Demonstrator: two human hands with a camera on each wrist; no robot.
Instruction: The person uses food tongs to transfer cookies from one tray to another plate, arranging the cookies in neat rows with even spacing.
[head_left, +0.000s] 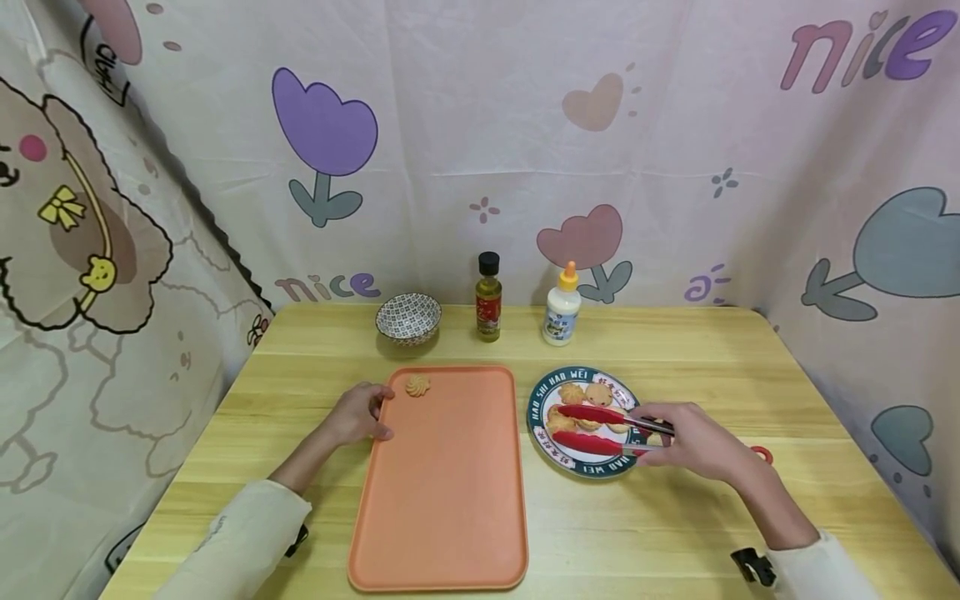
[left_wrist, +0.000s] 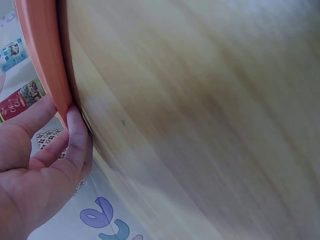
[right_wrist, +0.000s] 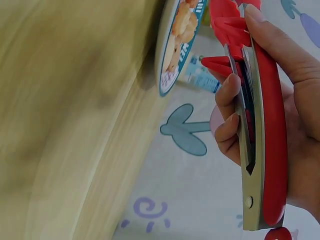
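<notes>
My left hand (head_left: 363,414) pinches the upper left rim of an orange tray (head_left: 442,500), thumb on top and fingers at the outer edge. One swirled cookie (head_left: 417,385) lies in the tray's top left corner. In my right hand (head_left: 697,440) are red-tipped tongs (head_left: 600,446), gripped around the handles. Their red tips are spread apart over a plate (head_left: 538,437) with a dark green lettered rim. Several cookies (head_left: 598,394) lie on that plate, partly hidden by the tongs. In the right wrist view, the tongs' red-and-metal handle (right_wrist: 272,135) runs along the palm.
Along the back of the wooden table (head_left: 675,533) stand a patterned bowl (head_left: 409,319), a dark-capped oil bottle (head_left: 488,300) and a white bottle with a yellow nozzle (head_left: 561,308). A printed curtain (head_left: 450,100) hangs behind and at both sides.
</notes>
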